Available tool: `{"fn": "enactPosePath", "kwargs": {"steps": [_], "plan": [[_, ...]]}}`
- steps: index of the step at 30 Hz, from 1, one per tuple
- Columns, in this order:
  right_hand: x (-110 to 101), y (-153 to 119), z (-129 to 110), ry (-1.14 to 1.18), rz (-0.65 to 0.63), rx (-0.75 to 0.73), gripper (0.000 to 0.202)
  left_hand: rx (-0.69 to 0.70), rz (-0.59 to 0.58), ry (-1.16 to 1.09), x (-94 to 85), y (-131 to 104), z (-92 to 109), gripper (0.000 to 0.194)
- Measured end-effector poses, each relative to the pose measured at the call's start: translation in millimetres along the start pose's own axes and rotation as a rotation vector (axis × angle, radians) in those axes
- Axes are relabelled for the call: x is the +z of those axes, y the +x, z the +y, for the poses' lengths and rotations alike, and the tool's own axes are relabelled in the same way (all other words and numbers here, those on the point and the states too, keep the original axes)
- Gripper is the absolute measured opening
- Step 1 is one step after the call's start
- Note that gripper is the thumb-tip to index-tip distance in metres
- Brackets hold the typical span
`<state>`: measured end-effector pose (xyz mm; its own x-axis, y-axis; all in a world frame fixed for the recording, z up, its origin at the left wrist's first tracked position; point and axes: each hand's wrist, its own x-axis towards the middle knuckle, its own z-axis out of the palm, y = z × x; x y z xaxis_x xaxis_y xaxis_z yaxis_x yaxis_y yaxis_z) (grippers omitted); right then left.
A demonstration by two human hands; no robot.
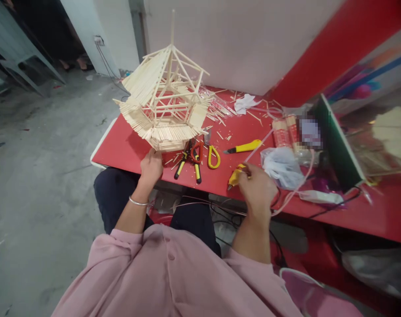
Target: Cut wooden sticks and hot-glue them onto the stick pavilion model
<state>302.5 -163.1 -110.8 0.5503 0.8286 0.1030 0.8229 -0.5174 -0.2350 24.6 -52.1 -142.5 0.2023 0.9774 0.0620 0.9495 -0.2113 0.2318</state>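
Note:
A pavilion model (174,132) made of thin wooden sticks stands on the red table, its roof partly covered in sticks and partly bare frame. My left hand (152,165) is closed at its lower front edge, fingertips partly hidden against the base. In my right hand (258,187) is a yellow hot glue gun (235,177), nozzle pointing down and left near the table's front edge. A pale glue stick (260,144) appears to stick out behind it. Between the hands lie black-and-yellow pliers (197,171), scissors with red and yellow handles (214,157) and a yellow utility knife (248,146).
Loose sticks (220,110) and scraps litter the red table (134,154). A white plastic bag (281,167), stick packets (284,132) and a green-sided box (339,141) stand at the right. Cords hang below the front edge. A wall (220,44) rises behind.

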Motion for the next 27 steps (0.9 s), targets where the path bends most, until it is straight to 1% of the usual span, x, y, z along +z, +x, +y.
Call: {"fn": "enactPosePath", "kwargs": {"steps": [1,3,5,7,9,10,12,13,15,17,18,20,22,24,26,27], "plan": [[-1,3,13,-0.061,-0.041,-0.008,0.044,-0.007,0.004,-0.024,0.0,-1,-2,0.025],[1,9,34,-0.191,-0.15,-0.087,0.042,-0.025,0.021,-0.146,-1.7,-3,-5,0.023],[7,15,47,-0.287,-0.208,-0.171,0.04,-0.037,0.041,-0.393,-5.6,-9,-7,0.019],[13,20,54,-0.326,-0.192,-0.216,0.039,-0.083,0.037,-0.752,-12.4,-17,-6,0.013],[17,25,60,-0.32,-0.161,-0.249,0.036,-0.151,-0.009,-1.132,-22.9,-27,-5,0.006],[19,26,62,-0.305,-0.159,-0.265,0.033,-0.177,-0.038,-1.3,-29.6,-32,-4,0.011],[18,29,68,-0.243,-0.164,-0.288,0.025,-0.191,-0.096,-1.563,-45.1,-41,-4,0.022],[16,29,70,-0.194,-0.157,-0.286,0.022,-0.194,-0.114,-1.671,-53.3,-44,-4,0.025],[9,26,71,-0.072,-0.09,-0.259,0.017,-0.208,-0.177,-1.813,-69.5,-47,-5,0.027],[-5,20,64,0.051,-0.003,-0.202,0.011,-0.204,-0.217,-1.876,-84.3,-45,-7,0.028],[-14,16,57,0.105,0.037,-0.174,0.009,-0.199,-0.216,-1.891,-91.0,-42,-9,0.027],[-35,6,37,0.187,0.146,-0.161,0.014,-0.2,-0.184,-1.913,-103.5,-34,-12,0.025],[-57,-1,11,0.245,0.272,-0.199,0.016,-0.223,-0.151,-1.939,-115.1,-24,-14,0.023],[-75,-4,-16,0.308,0.357,-0.277,0.017,-0.25,-0.159,-1.96,-126.0,-16,-16,0.02],[-88,-3,-39,0.378,0.393,-0.341,0.018,-0.275,-0.178,-1.962,-135.7,-10,-16,0.016],[-93,-1,-49,0.427,0.384,-0.373,0.016,-0.292,-0.18,-1.955,-139.7,-8,-16,0.014]]}}
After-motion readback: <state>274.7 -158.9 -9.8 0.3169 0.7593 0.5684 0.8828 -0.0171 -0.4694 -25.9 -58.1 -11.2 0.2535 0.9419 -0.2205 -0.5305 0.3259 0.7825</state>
